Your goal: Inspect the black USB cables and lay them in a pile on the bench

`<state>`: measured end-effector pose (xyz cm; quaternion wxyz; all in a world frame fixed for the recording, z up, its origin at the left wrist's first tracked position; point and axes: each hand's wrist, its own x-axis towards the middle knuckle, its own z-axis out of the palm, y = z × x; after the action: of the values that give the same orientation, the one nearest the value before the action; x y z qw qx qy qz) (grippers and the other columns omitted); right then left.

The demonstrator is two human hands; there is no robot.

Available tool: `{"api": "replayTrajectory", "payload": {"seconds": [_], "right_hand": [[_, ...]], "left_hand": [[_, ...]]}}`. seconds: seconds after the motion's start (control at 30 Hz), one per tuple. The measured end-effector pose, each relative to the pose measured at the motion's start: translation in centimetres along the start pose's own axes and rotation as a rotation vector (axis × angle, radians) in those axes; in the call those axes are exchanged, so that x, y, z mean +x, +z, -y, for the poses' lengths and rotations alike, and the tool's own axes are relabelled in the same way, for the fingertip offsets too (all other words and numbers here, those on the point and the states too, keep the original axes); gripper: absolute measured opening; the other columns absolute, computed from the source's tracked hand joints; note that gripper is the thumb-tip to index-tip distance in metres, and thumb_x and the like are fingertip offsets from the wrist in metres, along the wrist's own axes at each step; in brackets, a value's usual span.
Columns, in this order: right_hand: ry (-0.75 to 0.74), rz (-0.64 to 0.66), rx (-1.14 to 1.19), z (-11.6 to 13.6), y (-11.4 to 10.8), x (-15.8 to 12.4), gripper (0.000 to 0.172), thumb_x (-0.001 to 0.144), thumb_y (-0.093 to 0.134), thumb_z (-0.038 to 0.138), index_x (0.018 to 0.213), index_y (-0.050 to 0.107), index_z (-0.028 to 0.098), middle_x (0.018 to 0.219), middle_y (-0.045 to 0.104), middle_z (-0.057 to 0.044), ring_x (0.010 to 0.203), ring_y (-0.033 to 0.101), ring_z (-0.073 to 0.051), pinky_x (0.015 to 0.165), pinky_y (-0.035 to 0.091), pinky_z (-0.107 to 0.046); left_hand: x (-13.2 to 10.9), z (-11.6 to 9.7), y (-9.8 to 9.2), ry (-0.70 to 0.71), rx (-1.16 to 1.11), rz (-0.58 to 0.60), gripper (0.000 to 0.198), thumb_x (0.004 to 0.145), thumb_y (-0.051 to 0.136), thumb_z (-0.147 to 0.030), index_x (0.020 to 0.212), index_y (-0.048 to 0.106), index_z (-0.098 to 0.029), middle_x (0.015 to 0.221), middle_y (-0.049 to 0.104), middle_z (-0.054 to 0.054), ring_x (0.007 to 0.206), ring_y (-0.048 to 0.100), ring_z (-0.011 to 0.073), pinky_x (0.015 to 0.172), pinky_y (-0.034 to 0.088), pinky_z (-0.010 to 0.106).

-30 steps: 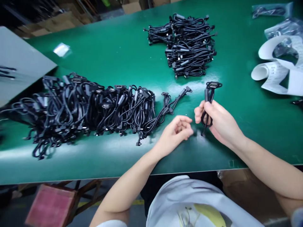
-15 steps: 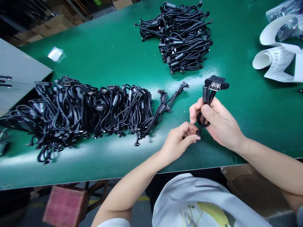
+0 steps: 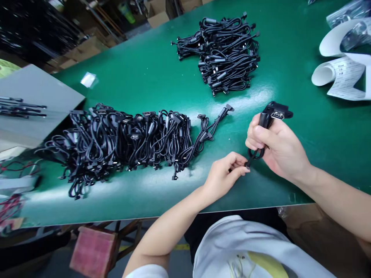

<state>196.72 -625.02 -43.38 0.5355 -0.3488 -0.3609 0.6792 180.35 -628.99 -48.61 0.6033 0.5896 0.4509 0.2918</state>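
My right hand (image 3: 285, 150) is closed around a folded black USB cable (image 3: 264, 119). The cable's wide USB socket end, with mounting ears, sticks out above the thumb. Below the fingers hangs a small loop of the cord. Its small plug at the lower end is pinched between the thumb and fingers of my left hand (image 3: 224, 173), just left of the right hand. A long pile of similar cables (image 3: 116, 139) lies to the left on the green table (image 3: 139, 77). The nearest bundle of that pile points toward my hands.
Farther back lies a second stack of cables (image 3: 228, 58). Curled white label paper (image 3: 344, 73) and clear plastic bags (image 3: 348, 15) are at the right. A grey box (image 3: 43, 92) with dark rods on it stands at the left. Under the table edge is a red stool (image 3: 92, 251).
The view has swung left, showing more of the grey box. My right hand has tilted the cable's socket end to the right and lower. Both hands keep their hold.
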Motion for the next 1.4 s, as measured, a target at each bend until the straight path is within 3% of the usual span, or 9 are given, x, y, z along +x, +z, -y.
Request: {"api": "replayTrajectory", "payload": {"seconds": [0.13,0.27,0.53,0.87,0.97,1.03,1.17,1.27,1.4], "right_hand": [[0.052,-0.039,0.062,-0.9,0.2,0.3,0.019,0.083,0.070,0.023,0.087,0.052,0.021,0.067,0.038,0.007,0.053,0.030,-0.006,0.051,0.029,-0.023],[0.099,-0.067,0.012,-1.5,0.0,0.4,0.019,0.083,0.068,0.024,0.090,0.051,0.020,0.064,0.037,0.009,0.050,0.026,-0.006,0.049,0.025,-0.022],[0.030,-0.134,0.079,-2.5,0.2,0.4,0.020,0.087,0.066,0.028,0.086,0.047,0.021,0.061,0.028,0.009,0.051,0.021,-0.008,0.049,0.024,-0.022],[0.040,-0.058,0.156,-2.1,0.8,0.1,0.018,0.091,0.063,0.026,0.083,0.048,0.022,0.063,0.026,0.007,0.053,0.018,-0.010,0.049,0.024,-0.022],[0.088,-0.063,0.128,-1.6,0.5,0.3,0.017,0.087,0.066,0.028,0.083,0.051,0.022,0.064,0.027,0.007,0.051,0.018,-0.009,0.047,0.024,-0.023],[0.111,-0.081,0.078,-1.2,0.0,0.5,0.016,0.082,0.071,0.025,0.083,0.055,0.022,0.064,0.031,0.007,0.048,0.016,-0.007,0.043,0.020,-0.023],[0.137,-0.107,-0.049,-0.4,-1.4,1.3,0.015,0.074,0.077,0.019,0.081,0.064,0.020,0.056,0.032,0.009,0.043,0.014,-0.004,0.039,0.014,-0.022],[0.231,-0.063,-0.026,-0.6,-2.4,1.9,0.013,0.078,0.074,0.023,0.088,0.070,0.016,0.052,0.025,0.010,0.042,0.018,-0.005,0.038,0.023,-0.020],[0.304,-0.050,0.014,-1.3,-3.4,2.7,0.022,0.082,0.073,0.034,0.091,0.072,0.013,0.059,0.031,0.008,0.047,0.032,-0.005,0.046,0.040,-0.020]], "left_hand": [[-0.2,0.7,1.3,-0.068,-0.123,0.041,0.020,0.086,0.070,-0.032,0.091,0.056,-0.018,0.075,0.064,-0.002,0.068,0.064,0.0121,0.067,0.051,0.024],[-0.3,1.2,2.1,-0.077,-0.164,-0.015,0.018,0.088,0.066,-0.032,0.092,0.055,-0.018,0.076,0.064,-0.001,0.070,0.066,0.0127,0.069,0.053,0.025],[0.0,1.1,2.3,-0.106,-0.314,-0.089,0.021,0.086,0.069,-0.032,0.088,0.054,-0.017,0.075,0.067,0.001,0.068,0.067,0.0128,0.068,0.054,0.026],[0.1,1.0,3.0,-0.109,-0.545,-0.133,0.033,0.079,0.077,-0.035,0.085,0.050,-0.017,0.074,0.069,0.002,0.066,0.070,0.0145,0.067,0.056,0.026],[0.0,1.0,2.1,-0.048,-0.340,-0.090,0.035,0.080,0.077,-0.042,0.086,0.051,-0.019,0.072,0.068,0.001,0.066,0.068,0.0163,0.066,0.055,0.028],[0.0,0.4,0.5,0.100,0.018,-0.098,0.034,0.081,0.076,-0.045,0.092,0.056,-0.020,0.084,0.071,0.005,0.078,0.069,0.0193,0.075,0.056,0.033],[1.7,-1.8,-2.9,0.342,0.770,-0.422,0.039,0.093,0.063,-0.036,0.127,0.055,-0.018,0.125,0.063,0.015,0.117,0.057,0.0288,0.102,0.045,0.044],[5.5,-3.0,-4.3,0.262,1.060,-0.461,0.057,0.090,0.064,-0.019,0.141,0.043,-0.008,0.134,0.056,0.023,0.125,0.049,0.0349,0.106,0.039,0.048],[9.6,-3.8,-4.5,0.117,1.095,-0.332,0.029,0.089,0.053,-0.003,0.116,0.061,-0.004,0.104,0.068,0.021,0.108,0.058,0.0334,0.097,0.044,0.047]]}}
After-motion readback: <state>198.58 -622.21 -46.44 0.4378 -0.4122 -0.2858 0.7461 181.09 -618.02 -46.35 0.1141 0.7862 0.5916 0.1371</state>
